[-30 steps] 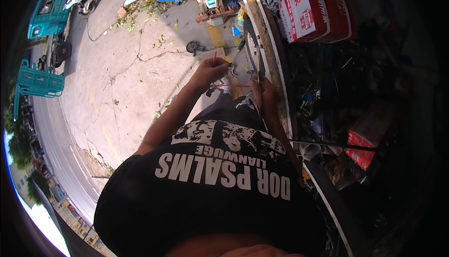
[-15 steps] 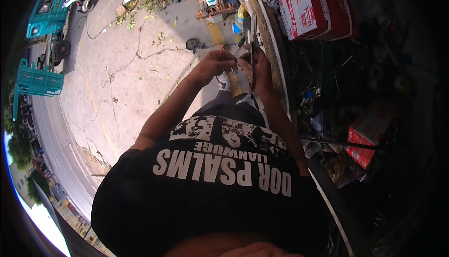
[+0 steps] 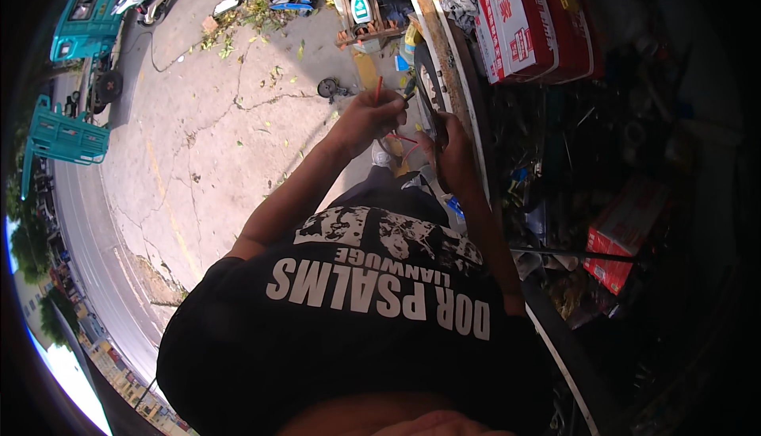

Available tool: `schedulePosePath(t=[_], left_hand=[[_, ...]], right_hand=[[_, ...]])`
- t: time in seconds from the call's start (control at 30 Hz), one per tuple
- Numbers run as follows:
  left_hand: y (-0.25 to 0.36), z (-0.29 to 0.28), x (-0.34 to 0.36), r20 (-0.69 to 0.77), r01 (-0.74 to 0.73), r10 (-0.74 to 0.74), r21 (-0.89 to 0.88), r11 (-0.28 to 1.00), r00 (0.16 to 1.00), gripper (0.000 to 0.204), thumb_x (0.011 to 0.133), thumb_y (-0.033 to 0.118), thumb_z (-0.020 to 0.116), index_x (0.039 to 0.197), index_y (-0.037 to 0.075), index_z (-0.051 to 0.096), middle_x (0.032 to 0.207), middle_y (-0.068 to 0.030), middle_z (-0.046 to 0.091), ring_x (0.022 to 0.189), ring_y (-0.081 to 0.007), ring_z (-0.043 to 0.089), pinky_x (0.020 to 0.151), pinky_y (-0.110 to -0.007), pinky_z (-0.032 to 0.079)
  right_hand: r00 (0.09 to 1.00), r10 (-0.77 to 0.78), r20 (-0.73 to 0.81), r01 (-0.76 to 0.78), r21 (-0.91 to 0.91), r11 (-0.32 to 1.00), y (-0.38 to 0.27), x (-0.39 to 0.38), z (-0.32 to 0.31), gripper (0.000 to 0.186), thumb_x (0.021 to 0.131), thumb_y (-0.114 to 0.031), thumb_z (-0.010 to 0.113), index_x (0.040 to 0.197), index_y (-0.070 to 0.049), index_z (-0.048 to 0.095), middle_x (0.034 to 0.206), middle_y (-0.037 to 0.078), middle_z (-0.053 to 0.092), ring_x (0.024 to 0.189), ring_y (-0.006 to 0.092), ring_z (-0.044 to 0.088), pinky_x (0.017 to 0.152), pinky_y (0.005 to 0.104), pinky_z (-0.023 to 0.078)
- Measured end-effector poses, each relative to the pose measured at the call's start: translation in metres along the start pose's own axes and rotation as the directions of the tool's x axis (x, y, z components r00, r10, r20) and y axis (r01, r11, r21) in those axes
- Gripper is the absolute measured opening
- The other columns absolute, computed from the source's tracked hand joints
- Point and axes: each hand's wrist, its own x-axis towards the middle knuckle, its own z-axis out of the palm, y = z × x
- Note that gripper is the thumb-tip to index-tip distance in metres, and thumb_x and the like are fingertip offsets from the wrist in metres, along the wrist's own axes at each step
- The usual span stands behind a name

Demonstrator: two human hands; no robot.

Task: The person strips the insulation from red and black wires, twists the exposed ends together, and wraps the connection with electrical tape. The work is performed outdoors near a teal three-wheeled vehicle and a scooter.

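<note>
My left hand is closed with thumb and fingers pinched. A thin red stick pokes up out of its grip. To its right, my right hand curls round the lower part of a dark, narrow, curved band that looks like a tyre, tilted on edge. Its thumb points left towards my left hand. A thin red strand shows between the two hands; I cannot make out what it is or which hand holds it.
Beyond my hands stands a small wooden rack with a white spray bottle. A small black wheel lies on the cracked concrete. At right are a red-and-white carton, a second red box and dark clutter. A teal three-wheeler stands far left.
My hands have come apart; the right hand has moved down and right. The dark band has turned and now shows more of its curve. The red strand between the hands has come into sight.
</note>
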Motion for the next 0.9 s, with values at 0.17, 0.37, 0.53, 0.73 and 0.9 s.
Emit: schedulePosePath(t=[0.17,0.37,0.53,0.73,0.9], left_hand=[[-0.006,-0.004,0.002,0.155,0.017,0.000,-0.108,0.994,0.988,0.012,0.093,0.018,0.056,0.087,0.007,0.058,0.073,0.0014,0.055,0.058,-0.0047,0.044,0.049,-0.018,0.033],[0.000,-0.004,-0.008,0.193,0.067,-0.025,-0.210,0.975,0.981,0.008,0.091,0.013,0.056,0.091,0.005,0.058,0.074,0.0008,0.055,0.057,-0.0061,0.045,0.049,-0.019,0.033],[-0.002,-0.007,-0.010,0.151,0.047,-0.028,-0.121,0.992,0.988,0.007,0.090,0.011,0.056,0.092,0.005,0.058,0.072,0.0012,0.052,0.057,-0.0062,0.044,0.048,-0.019,0.032],[0.000,-0.008,-0.012,0.055,0.016,-0.018,0.038,0.999,0.998,0.010,0.090,0.010,0.056,0.098,0.005,0.059,0.074,0.0028,0.053,0.060,-0.0053,0.045,0.051,-0.019,0.035],[0.004,-0.003,-0.014,0.015,-0.041,0.040,0.099,0.994,0.999,0.010,0.090,0.011,0.057,0.099,0.006,0.060,0.071,0.0053,0.050,0.058,-0.0038,0.042,0.050,-0.019,0.033]], right_hand=[[0.998,-0.030,0.046,0.037,-0.160,0.986,-0.003,-0.009,0.001,0.042,0.079,-0.028,0.073,0.106,-0.002,0.054,0.088,0.012,0.055,0.076,0.0263,0.054,0.068,0.0375,0.046],[0.995,-0.083,0.063,0.092,-0.174,0.980,-0.005,-0.011,0.002,0.046,0.078,-0.033,0.073,0.106,-0.002,0.055,0.089,0.012,0.055,0.083,0.0294,0.057,0.072,0.0399,0.046],[0.988,-0.140,0.072,0.154,-0.265,0.952,-0.010,-0.012,0.001,0.045,0.078,-0.033,0.071,0.106,-0.001,0.056,0.091,0.014,0.056,0.087,0.0336,0.058,0.075,0.0416,0.047],[0.978,-0.200,0.054,0.207,-0.278,0.938,-0.006,-0.011,0.002,0.043,0.078,-0.030,0.071,0.106,-0.001,0.056,0.090,0.015,0.056,0.085,0.0346,0.058,0.074,0.0415,0.047],[0.977,-0.213,0.017,0.211,-0.251,0.945,-0.011,-0.010,0.004,0.043,0.077,-0.028,0.072,0.107,-0.001,0.056,0.089,0.015,0.056,0.083,0.0342,0.059,0.072,0.0414,0.047]])
